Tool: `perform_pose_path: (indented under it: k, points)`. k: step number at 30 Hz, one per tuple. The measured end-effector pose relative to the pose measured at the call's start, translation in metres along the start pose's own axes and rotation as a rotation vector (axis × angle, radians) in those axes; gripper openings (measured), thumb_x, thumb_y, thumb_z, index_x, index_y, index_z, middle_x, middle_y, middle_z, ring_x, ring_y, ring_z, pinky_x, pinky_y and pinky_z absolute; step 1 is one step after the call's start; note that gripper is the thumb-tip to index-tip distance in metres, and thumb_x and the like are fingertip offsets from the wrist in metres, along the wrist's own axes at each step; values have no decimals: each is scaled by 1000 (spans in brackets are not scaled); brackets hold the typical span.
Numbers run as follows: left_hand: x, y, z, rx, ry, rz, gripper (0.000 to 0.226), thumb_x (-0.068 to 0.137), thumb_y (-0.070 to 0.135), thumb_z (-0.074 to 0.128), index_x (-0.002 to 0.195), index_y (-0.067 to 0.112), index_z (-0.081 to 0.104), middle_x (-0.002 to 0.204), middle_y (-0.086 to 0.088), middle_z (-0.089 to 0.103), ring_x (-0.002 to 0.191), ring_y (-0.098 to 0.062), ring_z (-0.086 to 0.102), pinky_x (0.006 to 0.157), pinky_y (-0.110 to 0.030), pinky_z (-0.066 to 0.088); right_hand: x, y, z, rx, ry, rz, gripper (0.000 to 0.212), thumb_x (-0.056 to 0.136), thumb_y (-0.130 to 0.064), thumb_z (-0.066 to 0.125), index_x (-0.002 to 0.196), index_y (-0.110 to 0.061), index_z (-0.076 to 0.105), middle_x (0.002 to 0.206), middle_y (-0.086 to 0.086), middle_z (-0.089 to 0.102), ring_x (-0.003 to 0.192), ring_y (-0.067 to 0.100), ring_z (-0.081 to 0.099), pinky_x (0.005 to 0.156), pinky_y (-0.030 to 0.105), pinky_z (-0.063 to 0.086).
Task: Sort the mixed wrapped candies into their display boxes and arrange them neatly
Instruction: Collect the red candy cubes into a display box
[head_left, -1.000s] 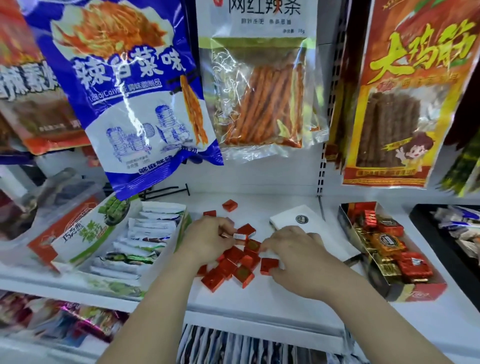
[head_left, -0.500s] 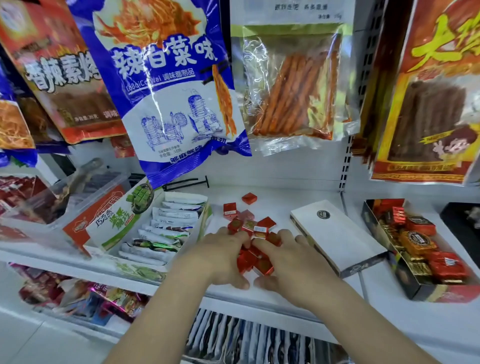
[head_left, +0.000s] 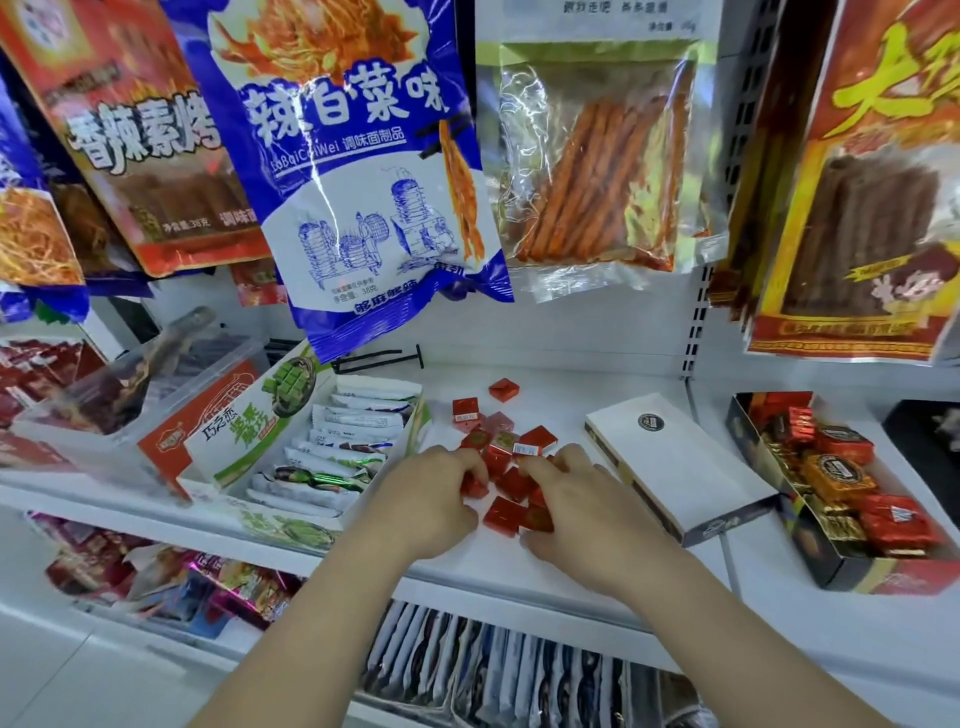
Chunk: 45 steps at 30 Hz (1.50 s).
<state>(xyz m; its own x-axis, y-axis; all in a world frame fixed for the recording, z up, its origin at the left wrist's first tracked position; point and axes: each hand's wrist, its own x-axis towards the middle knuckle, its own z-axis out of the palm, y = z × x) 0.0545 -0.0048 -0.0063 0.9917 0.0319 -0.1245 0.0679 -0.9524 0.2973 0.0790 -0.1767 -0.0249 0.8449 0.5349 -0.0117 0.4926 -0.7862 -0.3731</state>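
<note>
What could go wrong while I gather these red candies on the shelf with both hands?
Your left hand and right hand cup the red candies near the shelf front edge, so a sweep toward you might knock some off. The stray candy at the back could get missed. Your right hand is beside the white box and might nudge it.

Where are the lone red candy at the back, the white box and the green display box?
lone red candy (head_left: 504, 389), head view, wrapper centre.
white box (head_left: 675, 460), head view, top face.
green display box (head_left: 244, 441), head view, printed lid flap.
</note>
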Motion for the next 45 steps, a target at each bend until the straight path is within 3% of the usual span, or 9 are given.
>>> perform_pose_path:
  k: [6,11,15,19,26,33,37,42,45]
  points:
    - [1,-2,8,122,3,16,39,85,17,62,120,32,55,112,7,54,99,-13,55,89,-22,42,-1,2,-15,25,-142,23,55,82,-36,64,131,-33,39,116,0,35,100,22,51,77,29,42]
    - [0,-7,3,93,24,-11,34,83,13,61,110,33,59,102,9,54,90,-12,54,80,-22,44,-1,1,-16,4,-210,11,56,82,-38,66,130,-34,38,116,0,40,96,21,51,76,29,43]
    - [-2,-10,1,-66,3,-59,24,73,19,69,88,35,60,92,10,62,86,-14,60,79,-26,52,-1,-3,-15,18,-186,0,39,80,-29,65,116,-30,48,102,-2,38,71,12,43,55,22,30]
    - [-5,0,1,-271,-31,-38,21,72,23,74,87,32,62,84,9,67,71,-9,59,68,-24,50,-1,-1,-16,28,-133,38,35,78,-32,67,110,-28,55,97,-2,38,75,15,45,54,22,29]
    - [0,23,26,-44,28,49,29,77,35,72,97,24,52,102,1,53,91,-19,57,79,-29,47,0,3,-16,-35,-129,15,31,75,-29,67,102,-23,53,84,-5,41,77,18,50,57,25,36]
    - [4,27,32,-150,151,67,15,76,32,69,79,27,55,79,10,63,74,-12,57,62,-22,41,-3,29,-52,510,46,165,17,75,-17,72,88,-21,61,75,-1,59,52,15,54,48,20,48]
    - [8,26,20,-386,140,-12,15,76,28,74,75,27,59,73,9,63,69,-13,61,66,-30,57,-6,62,-67,312,218,316,25,71,-22,72,88,-29,56,81,0,62,67,22,63,64,36,59]
    - [12,50,7,-588,199,-8,16,75,23,77,78,20,62,71,3,67,68,-22,69,62,-38,60,-11,68,-55,158,116,375,22,78,-33,67,96,-29,55,98,-1,57,77,17,58,58,27,49]
    - [20,67,10,-601,212,31,15,75,24,77,78,20,63,66,4,65,63,-21,66,64,-43,59,-14,63,-52,100,104,328,25,85,-34,61,108,-26,58,103,-1,60,86,18,60,72,32,55]
